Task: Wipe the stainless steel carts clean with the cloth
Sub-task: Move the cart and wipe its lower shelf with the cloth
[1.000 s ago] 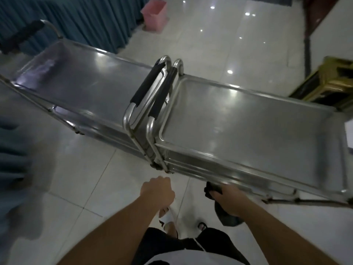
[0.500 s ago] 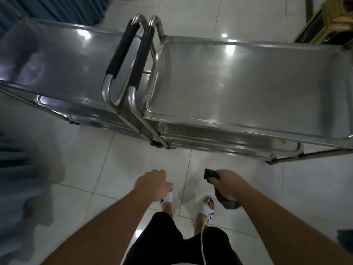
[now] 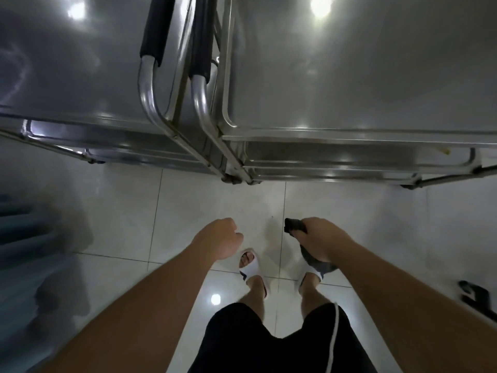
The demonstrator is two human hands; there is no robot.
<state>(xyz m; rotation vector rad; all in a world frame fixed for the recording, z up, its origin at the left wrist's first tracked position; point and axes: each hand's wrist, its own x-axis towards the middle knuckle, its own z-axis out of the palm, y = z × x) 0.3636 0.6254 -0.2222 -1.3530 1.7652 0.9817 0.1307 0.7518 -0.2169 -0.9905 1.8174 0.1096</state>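
Two stainless steel carts stand side by side in front of me, the left cart (image 3: 67,76) and the right cart (image 3: 363,76), with their black-padded push handles (image 3: 153,30) meeting in the middle. My right hand (image 3: 322,240) grips a dark cloth (image 3: 294,226), which sticks out ahead of the fist and hangs below it, over the floor short of the right cart. My left hand (image 3: 220,238) is curled into a fist with nothing in it, level with the right hand and apart from both carts.
Glossy white floor tiles (image 3: 161,211) lie between me and the carts. Blue curtain folds (image 3: 21,224) are at the left edge. A dark object (image 3: 476,294) lies on the floor at the right. My feet in white slippers (image 3: 250,265) stand below the hands.
The view has tilted down and closer to the carts, so they fill the top of the frame. Both hands keep the same pose, the right still gripping the cloth.
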